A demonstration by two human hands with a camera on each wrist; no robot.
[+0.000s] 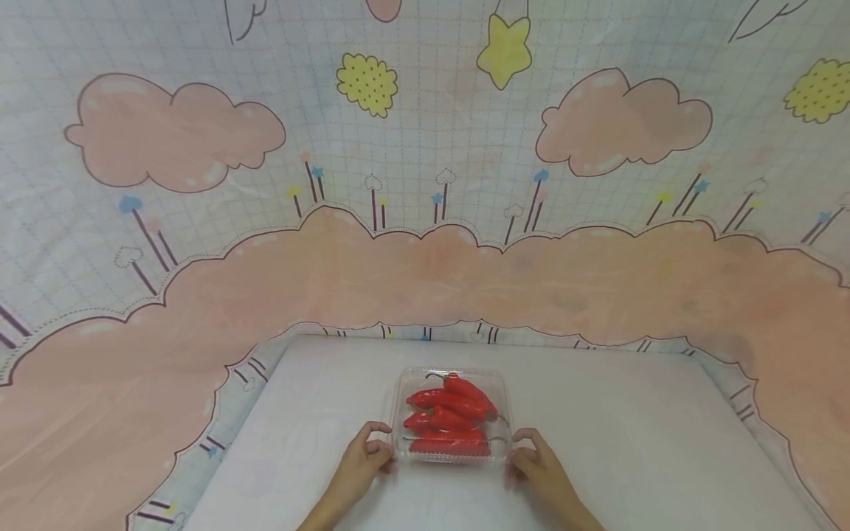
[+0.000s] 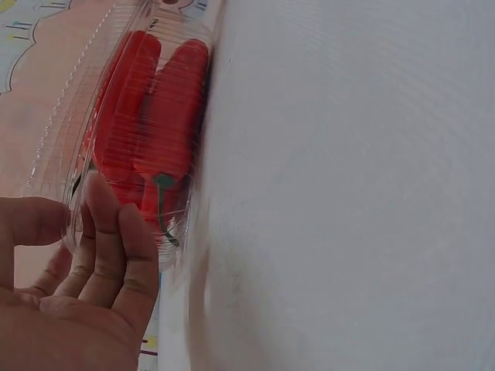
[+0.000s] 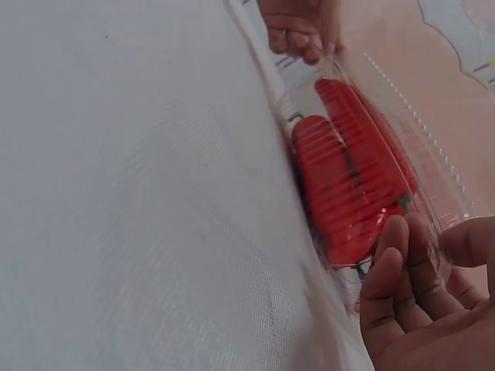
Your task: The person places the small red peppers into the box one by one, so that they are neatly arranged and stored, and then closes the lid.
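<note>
A clear plastic box (image 1: 499,387) holds several red peppers (image 1: 460,403) with thin green stems. My left hand (image 1: 364,459) is at its near left corner, and my right hand (image 1: 541,466) is at the near right one. In the left wrist view, thumb and fingers of the left hand (image 2: 97,282) pinch the box's edge beside a green stem (image 2: 161,205). The right wrist view has the right hand (image 3: 433,309) gripping the opposite edge in the same way. Ribbed side walls partly blur the peppers, and whether the lid is fastened I cannot tell.
The box is over a white tabletop (image 1: 637,420), toward its near middle. Behind and around the table hangs a cloth (image 1: 425,280) printed with pink clouds, stars and a pale grid.
</note>
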